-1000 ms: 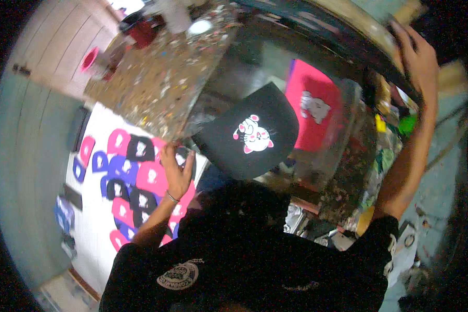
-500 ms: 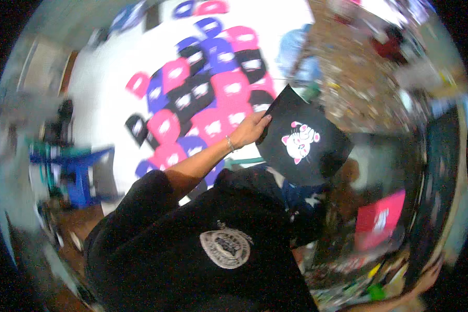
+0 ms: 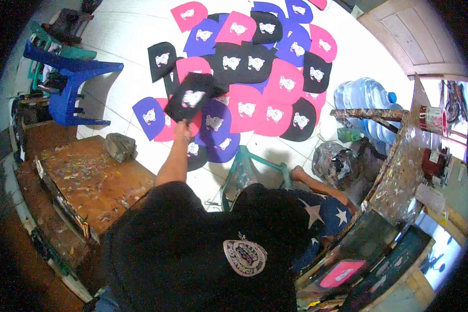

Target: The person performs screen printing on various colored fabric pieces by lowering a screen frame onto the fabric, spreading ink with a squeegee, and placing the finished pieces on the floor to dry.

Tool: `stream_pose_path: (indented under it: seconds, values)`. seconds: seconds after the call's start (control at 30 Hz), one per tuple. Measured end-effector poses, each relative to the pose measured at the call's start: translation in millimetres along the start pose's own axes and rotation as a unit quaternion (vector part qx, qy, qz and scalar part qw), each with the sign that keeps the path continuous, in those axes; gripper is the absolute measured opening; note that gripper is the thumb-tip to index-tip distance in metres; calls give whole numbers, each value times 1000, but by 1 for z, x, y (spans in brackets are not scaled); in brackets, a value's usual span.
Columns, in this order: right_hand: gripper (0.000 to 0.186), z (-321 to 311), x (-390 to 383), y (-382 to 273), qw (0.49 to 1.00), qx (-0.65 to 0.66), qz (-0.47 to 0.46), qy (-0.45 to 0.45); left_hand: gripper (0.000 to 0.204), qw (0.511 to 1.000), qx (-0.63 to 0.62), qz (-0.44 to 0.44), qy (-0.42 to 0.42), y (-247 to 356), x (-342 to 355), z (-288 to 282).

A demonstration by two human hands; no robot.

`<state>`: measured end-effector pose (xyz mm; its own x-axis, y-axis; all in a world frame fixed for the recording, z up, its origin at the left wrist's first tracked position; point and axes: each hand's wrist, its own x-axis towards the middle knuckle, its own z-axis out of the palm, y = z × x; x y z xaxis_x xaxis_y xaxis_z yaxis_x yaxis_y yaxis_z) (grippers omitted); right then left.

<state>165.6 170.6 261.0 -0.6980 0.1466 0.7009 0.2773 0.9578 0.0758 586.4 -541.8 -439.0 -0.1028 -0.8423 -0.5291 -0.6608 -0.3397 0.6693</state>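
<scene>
My left hand [image 3: 182, 129] reaches out over the floor, its fingers closed on the lower edge of a black fabric piece [image 3: 178, 106]. The piece is blurred by motion and carries a white print. It hangs over the spread of flat printed pieces, hiding part of a pink piece [image 3: 195, 66] and others behind it. Beside it lie a purple piece [image 3: 213, 130] and a blue-purple piece [image 3: 145, 115] with a similar white cat print. I cannot make out my right hand; a patch of skin shows beyond my dark sleeve.
A blue plastic stool [image 3: 70, 88] stands at the left, near a paint-stained wooden board [image 3: 88, 166] with a stone [image 3: 120, 147] on it. Clear water bottles [image 3: 366, 99] stand at the right, beside a paint-spattered table [image 3: 400, 171]. A pink printed piece [image 3: 342, 274] lies lower right.
The black piece has gone from in front of my chest to above the spread at the left, still in my left hand. My view has turned; my right hand has left sight.
</scene>
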Motion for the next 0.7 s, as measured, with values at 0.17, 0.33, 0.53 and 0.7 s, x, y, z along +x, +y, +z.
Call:
stream_pose_path:
  seconds: [0.17, 0.33, 0.53, 0.7]
  values:
    - [62, 14, -18, -11, 999, 30, 27, 37, 32, 979, -118, -136, 96, -45, 63, -83]
    - [67, 5, -39, -36, 995, 46, -46, 77, 24, 962, 132, -221, 93, -61, 68, -116]
    - [67, 1, -37, -14, 996, 27, -49, 71, 24, 880, 386, -278, -14, -71, 40, -112]
    - [68, 17, -11, 10, 997, 11, -73, 36, 15, 795, 606, -8, 18, -35, 42, -16]
